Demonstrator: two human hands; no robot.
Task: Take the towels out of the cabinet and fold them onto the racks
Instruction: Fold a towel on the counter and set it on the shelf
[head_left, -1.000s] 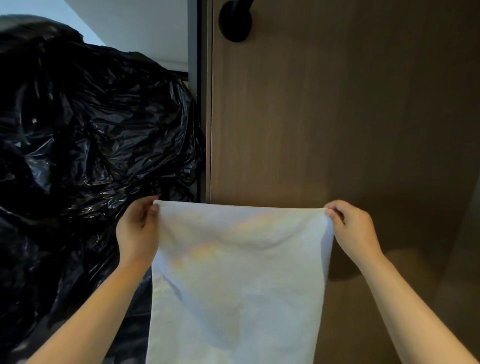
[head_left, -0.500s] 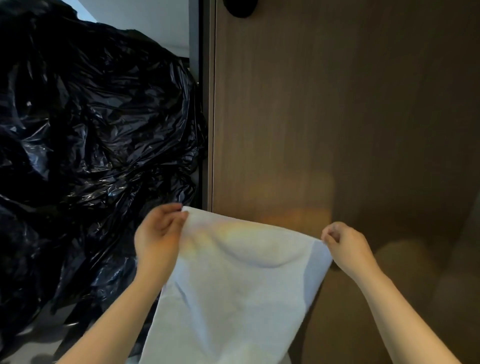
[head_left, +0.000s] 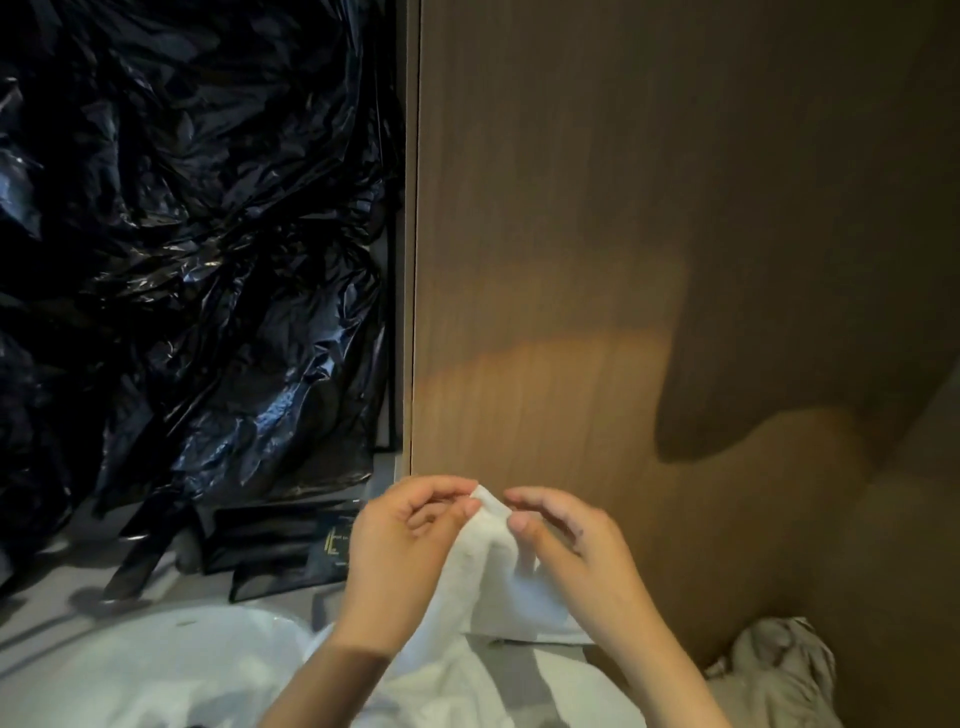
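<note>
A white towel (head_left: 493, 582) hangs folded in half lengthwise between my two hands, low in the head view. My left hand (head_left: 405, 551) and my right hand (head_left: 566, 545) have met, and both pinch the towel's top corners together at one point in front of the brown wooden panel (head_left: 623, 260). The towel's lower part drapes down toward me. No rack or cabinet interior shows.
Crumpled black plastic sheeting (head_left: 182, 249) fills the left side. Black flat boxes (head_left: 275, 545) lie on the light floor below it. More white cloth (head_left: 156, 670) lies at the bottom left, and a grey bundle of fabric (head_left: 779, 670) at the bottom right.
My hands were wide apart holding the towel spread out; they have come down and together, bringing the two top corners to meet. The view has tilted downward.
</note>
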